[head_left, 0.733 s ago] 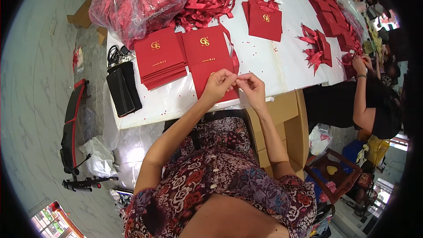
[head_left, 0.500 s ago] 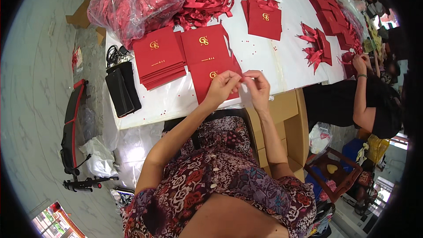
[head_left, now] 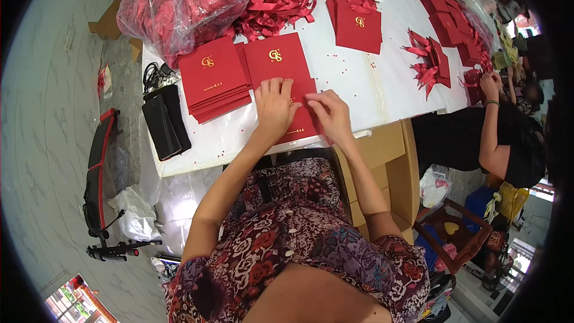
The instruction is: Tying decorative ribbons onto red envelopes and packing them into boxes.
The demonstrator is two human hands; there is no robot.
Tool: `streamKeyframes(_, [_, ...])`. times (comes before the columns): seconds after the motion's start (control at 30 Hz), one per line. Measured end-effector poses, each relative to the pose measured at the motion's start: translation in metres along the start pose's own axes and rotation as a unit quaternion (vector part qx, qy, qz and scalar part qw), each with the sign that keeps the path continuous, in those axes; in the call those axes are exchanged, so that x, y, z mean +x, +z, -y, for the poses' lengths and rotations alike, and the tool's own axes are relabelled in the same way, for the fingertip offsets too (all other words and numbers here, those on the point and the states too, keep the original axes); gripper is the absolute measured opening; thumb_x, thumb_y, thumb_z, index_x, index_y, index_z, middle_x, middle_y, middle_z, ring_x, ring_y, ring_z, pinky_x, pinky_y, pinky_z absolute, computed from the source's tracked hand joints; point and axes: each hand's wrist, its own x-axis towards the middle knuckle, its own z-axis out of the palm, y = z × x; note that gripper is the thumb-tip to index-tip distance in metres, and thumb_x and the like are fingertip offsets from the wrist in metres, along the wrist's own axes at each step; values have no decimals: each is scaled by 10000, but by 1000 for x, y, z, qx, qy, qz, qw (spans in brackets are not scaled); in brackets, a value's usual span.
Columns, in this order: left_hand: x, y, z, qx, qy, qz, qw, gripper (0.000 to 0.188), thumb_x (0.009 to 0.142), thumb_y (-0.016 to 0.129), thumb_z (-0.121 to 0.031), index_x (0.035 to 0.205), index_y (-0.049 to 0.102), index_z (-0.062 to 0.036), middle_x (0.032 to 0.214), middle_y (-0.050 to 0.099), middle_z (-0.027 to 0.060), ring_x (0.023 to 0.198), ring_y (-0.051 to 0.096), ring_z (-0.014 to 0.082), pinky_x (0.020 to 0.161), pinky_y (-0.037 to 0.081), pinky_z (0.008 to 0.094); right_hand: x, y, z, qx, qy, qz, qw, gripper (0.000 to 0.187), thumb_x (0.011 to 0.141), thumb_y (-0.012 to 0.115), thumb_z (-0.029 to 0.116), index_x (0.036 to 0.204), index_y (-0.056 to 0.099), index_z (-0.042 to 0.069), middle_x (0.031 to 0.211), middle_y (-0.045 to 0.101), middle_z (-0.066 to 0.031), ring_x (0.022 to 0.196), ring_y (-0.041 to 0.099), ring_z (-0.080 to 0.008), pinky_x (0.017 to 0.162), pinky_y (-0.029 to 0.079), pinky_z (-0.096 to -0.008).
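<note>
The left hand (head_left: 274,106) lies palm-down, its grip loosely spread on the near red bag (head_left: 295,125); the right hand (head_left: 330,116) has its fingers bunched at the bag's right edge, and I cannot tell what they pinch. Light, flat pressure should avoid creases. The desk (head_left: 356,100) ends just beside the bag's near side; 1 red stack (head_left: 218,73) crowds the left, so room lies right.
</note>
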Motion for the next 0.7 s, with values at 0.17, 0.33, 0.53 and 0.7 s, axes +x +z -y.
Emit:
streamKeyframes(0.17, [3,-6,-1,-30,0,20,999,438,735,797,-177,1112,610,-55,1107,600,114,1057,527,304,885,365,419,14,21,-6,16,66,-30,997,102,852,722,64,925,666,20,880,677,-105,727,647,-192,672,519,-303])
streamKeyframes(0.33, [0,2,11,-150,-59,69,985,342,778,748,-99,1092,616,-74,979,700,93,961,663,262,874,388,413,14,21,-1,6,83,-13,996,110,833,723,61,900,644,25,852,678,-99,699,648,-196,644,514,-313])
streamKeyframes(0.53, [-5,5,9,-216,-101,108,965,299,767,744,-53,1055,666,-61,992,735,113,991,696,267,922,423,387,15,14,0,-96,-1,-39,995,99,790,711,29,865,648,22,784,669,-117,668,653,-212,613,505,-314])
streamKeyframes(0.7, [-5,5,5,-248,-115,60,960,327,767,747,-42,1085,672,-53,1009,737,123,995,698,272,957,427,370,17,6,7,-1,66,32,997,83,790,721,37,837,656,14,741,675,-113,649,653,-195,610,509,-313])
